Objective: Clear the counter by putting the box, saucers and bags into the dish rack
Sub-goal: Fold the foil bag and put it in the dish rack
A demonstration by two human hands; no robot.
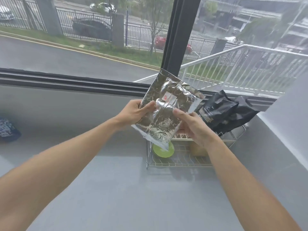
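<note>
Both hands, left & right, grip silver bag.

Both hands' grip on silver bag (above dish rack)

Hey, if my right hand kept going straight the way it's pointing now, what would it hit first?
Probably the black bag leaning in the dish rack, just beyond the right hand holding the silver bag; depth is unclear.

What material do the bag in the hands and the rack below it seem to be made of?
The bag looks like shiny metallic foil or foil-lined plastic: it mirrors the light and creases sharply. The rack looks like thin metal wire with a bright finish, perhaps chrome or steel; it gleams, but the exact metal cannot be told.
</note>
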